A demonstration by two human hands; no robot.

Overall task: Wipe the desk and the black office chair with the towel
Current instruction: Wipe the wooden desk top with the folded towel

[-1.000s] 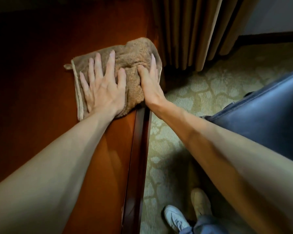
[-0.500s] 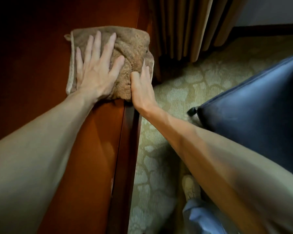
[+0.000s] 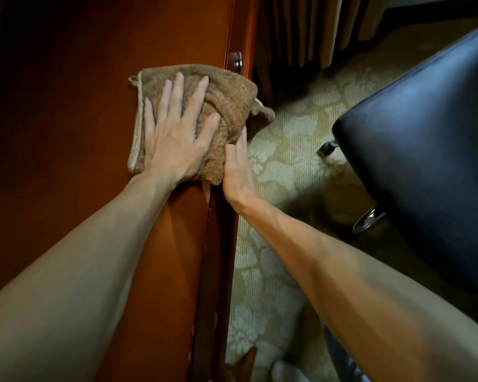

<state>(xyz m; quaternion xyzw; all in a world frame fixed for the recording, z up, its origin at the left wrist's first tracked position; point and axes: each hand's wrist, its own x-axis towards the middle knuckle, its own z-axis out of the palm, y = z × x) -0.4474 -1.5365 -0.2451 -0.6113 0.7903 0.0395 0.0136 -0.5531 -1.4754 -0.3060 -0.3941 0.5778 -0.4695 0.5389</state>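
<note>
Towel [image 3: 229, 103] now overhangs desk [image 3: 80, 111] edge; left hand [image 3: 174, 136] flat atop, right hand [image 3: 238, 169] straight-fingered beside.

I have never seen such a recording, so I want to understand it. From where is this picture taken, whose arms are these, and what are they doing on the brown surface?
There is no machine here: a person wears a camera on the head, so you look down along their own two arms. The left hand lies flat, fingers spread, pressing a brown towel onto the wooden desk. The right hand touches the towel with straight fingers at the desk's edge, where part of the cloth hangs over. To the right, on patterned carpet, stands the black office chair.
</note>
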